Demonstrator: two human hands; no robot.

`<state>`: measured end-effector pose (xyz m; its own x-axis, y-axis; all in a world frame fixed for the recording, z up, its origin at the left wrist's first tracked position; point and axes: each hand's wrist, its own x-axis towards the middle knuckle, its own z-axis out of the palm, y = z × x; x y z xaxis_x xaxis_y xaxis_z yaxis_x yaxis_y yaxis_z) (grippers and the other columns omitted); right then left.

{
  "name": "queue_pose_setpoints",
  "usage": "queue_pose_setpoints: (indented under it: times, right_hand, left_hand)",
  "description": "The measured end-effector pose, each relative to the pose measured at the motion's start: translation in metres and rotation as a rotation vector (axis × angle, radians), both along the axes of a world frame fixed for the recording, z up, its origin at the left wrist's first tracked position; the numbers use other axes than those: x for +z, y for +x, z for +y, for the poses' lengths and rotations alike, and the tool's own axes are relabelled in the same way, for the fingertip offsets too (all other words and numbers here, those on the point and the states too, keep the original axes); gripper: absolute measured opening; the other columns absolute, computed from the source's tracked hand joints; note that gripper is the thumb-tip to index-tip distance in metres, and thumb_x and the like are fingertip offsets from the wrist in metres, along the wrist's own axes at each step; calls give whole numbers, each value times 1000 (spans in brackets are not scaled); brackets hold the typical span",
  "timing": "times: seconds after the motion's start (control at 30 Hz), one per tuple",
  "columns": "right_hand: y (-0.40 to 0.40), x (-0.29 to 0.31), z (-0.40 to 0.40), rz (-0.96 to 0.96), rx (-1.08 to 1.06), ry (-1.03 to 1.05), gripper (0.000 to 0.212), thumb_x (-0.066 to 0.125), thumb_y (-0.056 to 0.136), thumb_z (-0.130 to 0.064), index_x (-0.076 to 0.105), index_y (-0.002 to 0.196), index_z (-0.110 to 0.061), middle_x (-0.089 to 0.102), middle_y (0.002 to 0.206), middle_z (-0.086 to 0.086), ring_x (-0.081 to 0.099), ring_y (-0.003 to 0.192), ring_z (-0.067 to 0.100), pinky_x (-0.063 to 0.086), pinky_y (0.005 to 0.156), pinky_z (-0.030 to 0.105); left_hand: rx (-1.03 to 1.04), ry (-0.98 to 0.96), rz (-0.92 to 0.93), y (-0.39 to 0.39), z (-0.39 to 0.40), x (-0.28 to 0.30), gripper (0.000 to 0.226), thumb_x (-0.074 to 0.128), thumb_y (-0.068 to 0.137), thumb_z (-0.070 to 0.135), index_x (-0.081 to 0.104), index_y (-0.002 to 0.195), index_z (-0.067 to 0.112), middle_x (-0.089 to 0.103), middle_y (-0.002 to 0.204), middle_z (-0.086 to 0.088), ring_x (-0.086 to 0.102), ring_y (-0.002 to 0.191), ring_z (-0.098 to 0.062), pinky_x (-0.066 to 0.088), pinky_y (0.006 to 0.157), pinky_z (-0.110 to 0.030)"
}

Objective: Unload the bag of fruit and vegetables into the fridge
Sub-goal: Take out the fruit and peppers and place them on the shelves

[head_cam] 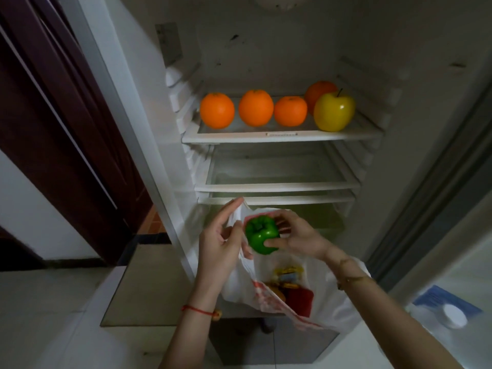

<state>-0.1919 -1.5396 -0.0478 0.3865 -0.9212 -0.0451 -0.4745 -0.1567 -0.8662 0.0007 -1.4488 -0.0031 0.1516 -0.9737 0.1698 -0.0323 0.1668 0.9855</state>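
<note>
The right hand has its fingers closed around a glossy green bell pepper, just above the white-and-red plastic bag. The left hand pinches the bag's rim, below the fridge's white top shelf with four oranges and a yellow apple.

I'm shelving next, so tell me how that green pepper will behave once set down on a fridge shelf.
The green pepper looks glossy, so probably slippery in the right hand. Its lobed, rounded body may rock or roll on the flat shelf. It appears rigid, holding its shape under the fingers.
</note>
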Motion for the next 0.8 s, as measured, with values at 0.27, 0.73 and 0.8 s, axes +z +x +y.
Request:
queue_pose_setpoints:
  times: [0.27,0.73,0.8]
  right_hand:
    - [20,79,-19,-301,-144,-108,53,82,75,-20,55,120,-14,63,112,-1,64,103,11,54,88,21]
    - [113,61,-114,-125,-252,-221,64,85,71,-24,49,121,-6,57,120,10,59,105,21,52,87,29]
    - [117,62,-115,-134,-240,-216,63,84,72,-23,49,121,-6,58,119,9,58,104,20,52,87,29]
  left_hand:
    - [56,-18,-20,3,-14,-1,47,52,97,0,59,130,32,73,86,-4,57,53,-25,57,55,-52]
    - [61,-8,27,10,-16,-1,48,49,96,-2,58,134,26,68,121,-4,56,49,-27,59,51,-39]
    - [62,-17,21,11,-17,-1,48,50,96,-1,58,134,27,65,126,-12,56,49,-27,59,51,-39]
